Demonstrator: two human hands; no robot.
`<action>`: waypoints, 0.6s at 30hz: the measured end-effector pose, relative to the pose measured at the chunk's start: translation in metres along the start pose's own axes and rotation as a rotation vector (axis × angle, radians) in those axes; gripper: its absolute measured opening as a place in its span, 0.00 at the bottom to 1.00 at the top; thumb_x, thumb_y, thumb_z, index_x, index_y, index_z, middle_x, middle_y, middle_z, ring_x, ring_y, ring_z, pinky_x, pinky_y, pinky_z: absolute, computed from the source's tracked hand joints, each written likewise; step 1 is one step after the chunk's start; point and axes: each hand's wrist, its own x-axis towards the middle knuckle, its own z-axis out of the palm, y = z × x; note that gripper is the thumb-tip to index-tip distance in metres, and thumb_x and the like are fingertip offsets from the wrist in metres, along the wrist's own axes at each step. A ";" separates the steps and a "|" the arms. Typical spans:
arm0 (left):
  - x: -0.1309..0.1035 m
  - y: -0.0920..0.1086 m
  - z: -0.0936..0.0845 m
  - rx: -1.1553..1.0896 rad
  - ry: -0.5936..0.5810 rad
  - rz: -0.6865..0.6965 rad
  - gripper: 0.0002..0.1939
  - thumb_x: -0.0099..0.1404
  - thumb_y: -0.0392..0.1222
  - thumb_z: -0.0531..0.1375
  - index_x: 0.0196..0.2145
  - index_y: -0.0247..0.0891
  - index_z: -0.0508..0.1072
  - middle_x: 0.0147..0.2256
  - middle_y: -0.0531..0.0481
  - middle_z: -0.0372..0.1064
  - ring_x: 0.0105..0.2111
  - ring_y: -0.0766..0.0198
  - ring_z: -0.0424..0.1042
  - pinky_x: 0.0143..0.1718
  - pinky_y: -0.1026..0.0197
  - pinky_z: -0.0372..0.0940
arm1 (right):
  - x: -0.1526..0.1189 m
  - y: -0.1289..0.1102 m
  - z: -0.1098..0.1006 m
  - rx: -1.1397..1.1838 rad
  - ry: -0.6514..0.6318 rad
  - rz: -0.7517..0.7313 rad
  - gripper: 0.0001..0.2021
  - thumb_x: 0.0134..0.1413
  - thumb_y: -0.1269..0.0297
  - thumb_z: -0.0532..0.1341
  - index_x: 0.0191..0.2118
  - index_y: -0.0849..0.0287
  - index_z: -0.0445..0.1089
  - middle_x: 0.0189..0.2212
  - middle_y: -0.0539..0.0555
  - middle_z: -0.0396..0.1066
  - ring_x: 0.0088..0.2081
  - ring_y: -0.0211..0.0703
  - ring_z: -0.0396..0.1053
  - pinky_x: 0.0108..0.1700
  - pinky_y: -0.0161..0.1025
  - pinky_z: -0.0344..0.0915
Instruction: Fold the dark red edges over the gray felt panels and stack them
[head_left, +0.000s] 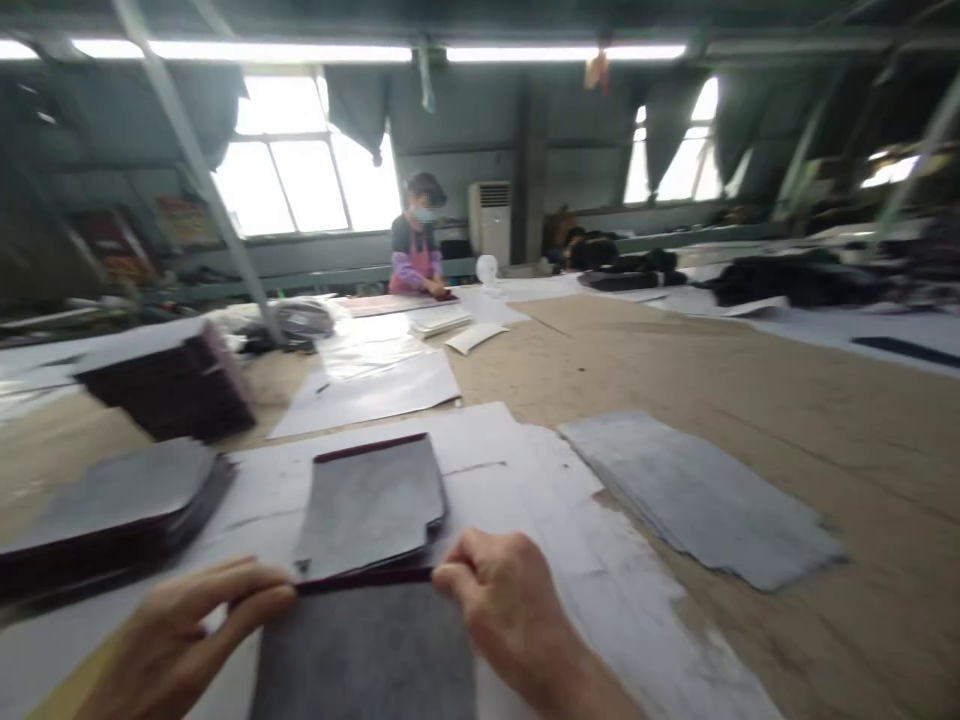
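Observation:
A grey fabric panel [367, 650] with a dark maroon edge along its top lies nearest me. My left hand [202, 620] pinches the left end of that edge between thumb and fingers. At the opposite end, my right hand [506, 600] grips the corner with its fingers curled in. Just beyond, a second grey panel [375, 500] with a maroon strip along its far side rests on white paper [487, 440], partly overlapped by the held edge. The lower part of the held panel runs out of view.
Left stands a stack of grey panels [127, 490], with a taller dark stack [172, 385] behind it. Grey sheets [697, 490] lie on the brown table covering [750, 400] at right. Across the table, a masked person [416, 245] works near a small white fan [487, 268].

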 end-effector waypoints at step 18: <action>0.075 0.014 -0.045 -0.179 -0.030 -0.123 0.14 0.53 0.49 0.57 0.24 0.36 0.76 0.20 0.53 0.67 0.22 0.67 0.63 0.25 0.66 0.56 | 0.086 -0.046 -0.041 -0.151 0.010 -0.080 0.07 0.47 0.62 0.59 0.27 0.59 0.71 0.19 0.47 0.64 0.24 0.35 0.61 0.27 0.31 0.55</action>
